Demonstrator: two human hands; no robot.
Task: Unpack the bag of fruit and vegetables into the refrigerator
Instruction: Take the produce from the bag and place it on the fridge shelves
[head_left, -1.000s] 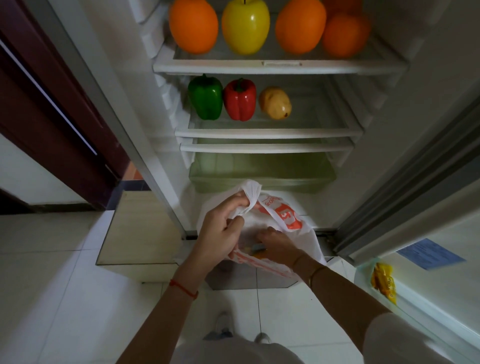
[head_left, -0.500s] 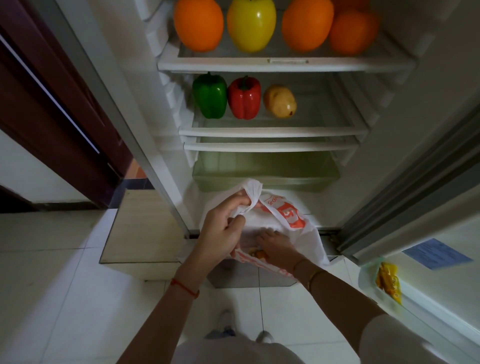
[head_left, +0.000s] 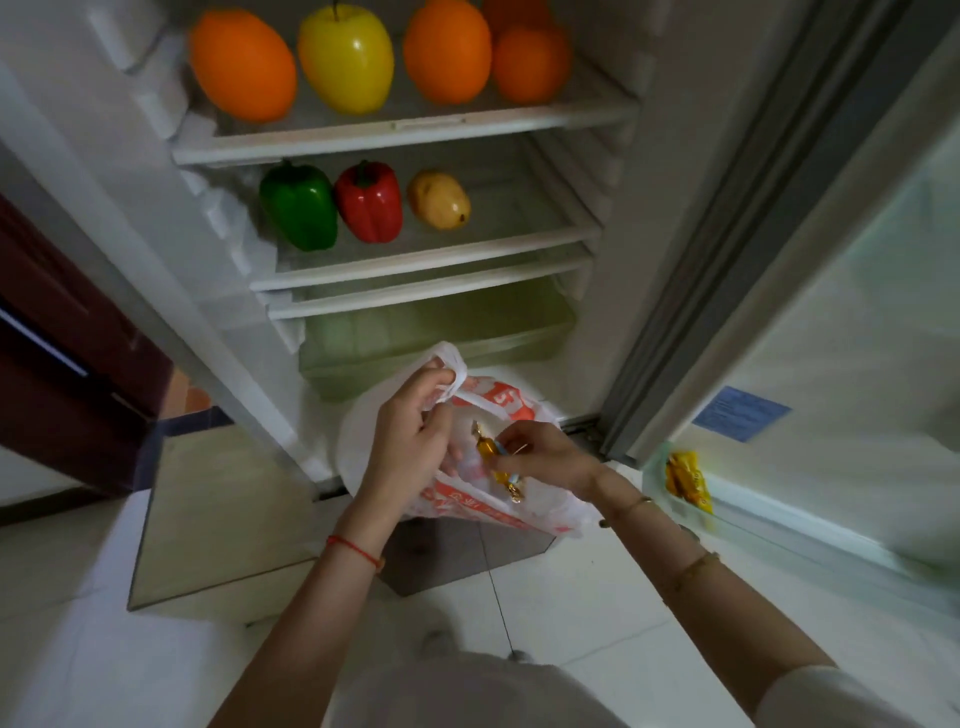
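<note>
A white plastic bag (head_left: 540, 506) with red print hangs in front of the open refrigerator (head_left: 670, 171). My left hand (head_left: 410, 447) grips the bag's handles. My right hand (head_left: 550, 457) pinches small gold-wrapped sweets (head_left: 493, 457) just above the bag's mouth. On the top shelf lie three oranges (head_left: 241, 65) and a yellow apple (head_left: 345, 57). The middle shelf (head_left: 519, 244) carries a green pepper (head_left: 298, 205), a red pepper (head_left: 369, 208) and a potato (head_left: 439, 200).
A pale green crisper drawer (head_left: 519, 332) sits under the shelves. The open fridge door (head_left: 857, 322) stands at the right, with yellow packets (head_left: 688, 480) in its lower bin. A dark wooden door (head_left: 57, 332) is at the left. White floor tiles lie below.
My right hand came up out of the bag holding gold-wrapped sweets. My left hand kept its hold on the handles. The view swung a little to the left.
</note>
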